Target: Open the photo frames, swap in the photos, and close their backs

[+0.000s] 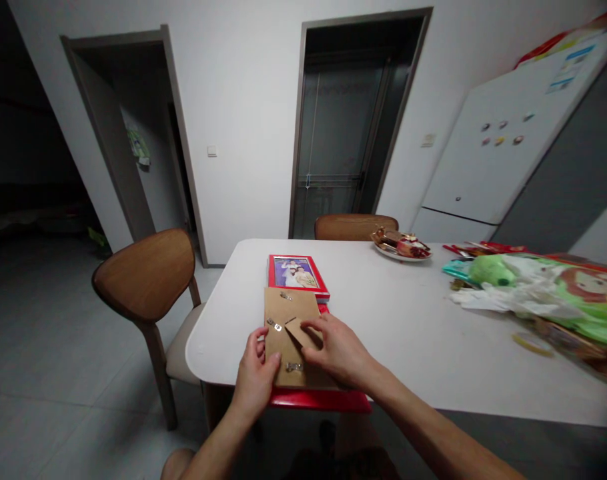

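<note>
A brown fibreboard backing board (288, 305) with metal clips lies over a red picture frame (323, 399) at the table's near edge. My left hand (257, 377) is closed on the board's left edge, thumb on top and fingers curled at the side. With thumb and fingers, my right hand (341, 350) pinches the brown stand flap (299, 335), which tilts up from the board. Two metal clips show nearby, one hanger clip (274, 325) beside the flap and one clip (294, 367) nearer me. Just beyond lies a red framed photo (298, 273), face up.
The white table (393, 320) carries a plate of snacks (401, 245) at the back. Green and white plastic bags (528, 280) and a tape roll (532, 345) lie on the right. One wooden chair (148, 277) stands at the left, another chair (356, 227) behind the table.
</note>
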Demonstrator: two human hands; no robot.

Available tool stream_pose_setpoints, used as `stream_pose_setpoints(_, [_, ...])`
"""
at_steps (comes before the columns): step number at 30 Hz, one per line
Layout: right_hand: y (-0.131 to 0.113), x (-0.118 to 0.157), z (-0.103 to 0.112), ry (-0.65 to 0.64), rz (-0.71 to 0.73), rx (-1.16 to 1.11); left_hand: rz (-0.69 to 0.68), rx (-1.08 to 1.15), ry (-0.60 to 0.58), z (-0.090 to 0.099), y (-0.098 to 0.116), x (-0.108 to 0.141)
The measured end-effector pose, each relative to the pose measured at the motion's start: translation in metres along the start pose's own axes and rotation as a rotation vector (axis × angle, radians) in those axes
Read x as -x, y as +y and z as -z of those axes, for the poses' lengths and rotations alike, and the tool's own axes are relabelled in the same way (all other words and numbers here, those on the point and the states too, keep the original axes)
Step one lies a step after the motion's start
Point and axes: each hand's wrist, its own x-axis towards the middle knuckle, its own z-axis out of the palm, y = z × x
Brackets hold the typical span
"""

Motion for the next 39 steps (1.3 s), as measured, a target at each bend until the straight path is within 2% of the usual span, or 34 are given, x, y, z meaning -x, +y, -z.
stream_pose_setpoints(3, [-0.007, -0.002, 0.004, 0.014, 0.045, -0.106, 0.115, 0.22, 0.044, 0.018, 0.008, -0.009])
stream_pose_setpoints(6, [0.009, -0.005, 0.004, 0.059, -0.031, -0.065, 0.146, 0.2, 0.102, 0.052, 0.015, -0.011])
stream_pose_setpoints(8, [0.03, -0.004, 0.001, 0.079, -0.116, 0.045, 0.173, 0.132, 0.139, 0.076, 0.017, -0.011])
stream_pose_setpoints(12, [0.066, 0.002, -0.013, -0.015, -0.271, 0.172, 0.199, -0.101, 0.188, 0.111, 0.012, -0.014])
stream_pose_setpoints(16, [0.076, 0.003, -0.022, -0.033, -0.275, 0.145, 0.19, -0.364, 0.189, 0.128, 0.001, -0.022])
stream_pose_setpoints(19, [0.074, 0.0, -0.02, 0.004, -0.36, 0.055, 0.137, -0.475, 0.27, 0.133, -0.003, -0.027])
stream_pose_setpoints(22, [0.068, 0.002, -0.013, 0.03, -0.524, -0.272, 0.024, -0.589, 0.368, 0.119, 0.001, -0.023])
stream_pose_setpoints(24, [0.059, 0.006, -0.007, 0.013, -0.614, -0.643, -0.118, -0.671, 0.361, 0.092, 0.008, -0.013])
stream_pose_setpoints(25, [0.054, 0.008, -0.004, -0.001, -0.641, -0.832, -0.205, -0.693, 0.312, 0.074, 0.011, -0.007])
stream_pose_setpoints(28, [0.037, 0.013, 0.005, -0.011, -0.633, -1.238, -0.302, -0.673, 0.061, 0.013, 0.02, 0.015])
stream_pose_setpoints(30, [0.026, 0.015, 0.011, 0.009, -0.591, -1.359, -0.345, -0.661, -0.128, -0.021, 0.022, 0.026])
stream_pose_setpoints(32, [0.017, 0.015, 0.016, 0.008, -0.549, -1.406, -0.391, -0.679, -0.193, -0.042, 0.023, 0.031])
stream_pose_setpoints(35, [0.008, 0.015, 0.021, -0.018, -0.496, -1.407, -0.529, -0.729, -0.201, -0.049, 0.027, 0.029])
stream_pose_setpoints(37, [0.007, 0.015, 0.022, -0.018, -0.458, -1.378, -0.63, -0.742, -0.196, -0.043, 0.033, 0.025])
stream_pose_setpoints(39, [0.011, 0.014, 0.021, 0.003, -0.445, -1.303, -0.652, -0.725, -0.105, -0.031, 0.041, 0.022])
